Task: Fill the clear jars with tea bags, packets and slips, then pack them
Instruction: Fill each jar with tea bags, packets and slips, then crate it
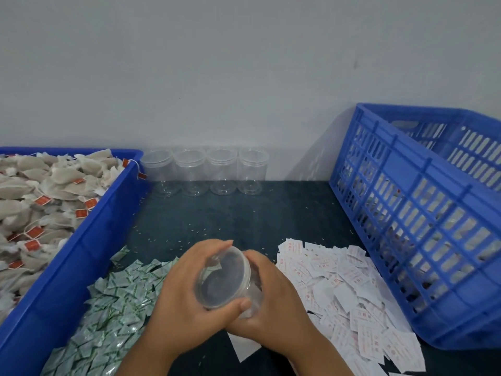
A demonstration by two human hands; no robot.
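Observation:
I hold a clear jar (pixel 226 278) tilted on its side above the dark table, its clear lid end turned toward me. My left hand (pixel 187 299) grips the lid end, fingers over the top and thumb under. My right hand (pixel 271 297) wraps the jar's body from the right. Tea bags (pixel 40 196) with red tags fill a blue bin (pixel 89 240) at the left. Green-and-white packets (pixel 113 302) lie heaped in front of the bin. White slips (pixel 344 289) with red print are spread at the right.
Several empty clear jars (pixel 206 172) without lids stand in a row against the grey wall. A large blue slatted crate (pixel 423 226) leans at the right, with things inside that I cannot make out. Small crumbs dot the dark table (pixel 244 213).

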